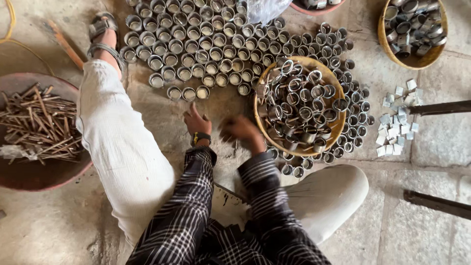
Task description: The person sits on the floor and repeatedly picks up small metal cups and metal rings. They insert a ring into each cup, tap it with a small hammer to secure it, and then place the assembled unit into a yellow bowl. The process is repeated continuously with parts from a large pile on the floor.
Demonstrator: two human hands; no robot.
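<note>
Resting knuckles-up on gritty stone, the left hand (197, 121) curls loosely, grasping nothing visible, just below upright round metal cups (189, 93). Right hand (240, 130) is blurred, grip unclear, beside a woven basket (338, 128) of shiny rings.

A single head-worn camera looks almost straight down from above the seated person at the stone floor (431, 142). It sits fairly near, so the checked sleeves fill the bottom edge and the round basket (338, 128) of metal rings lies just right of centre.
</note>
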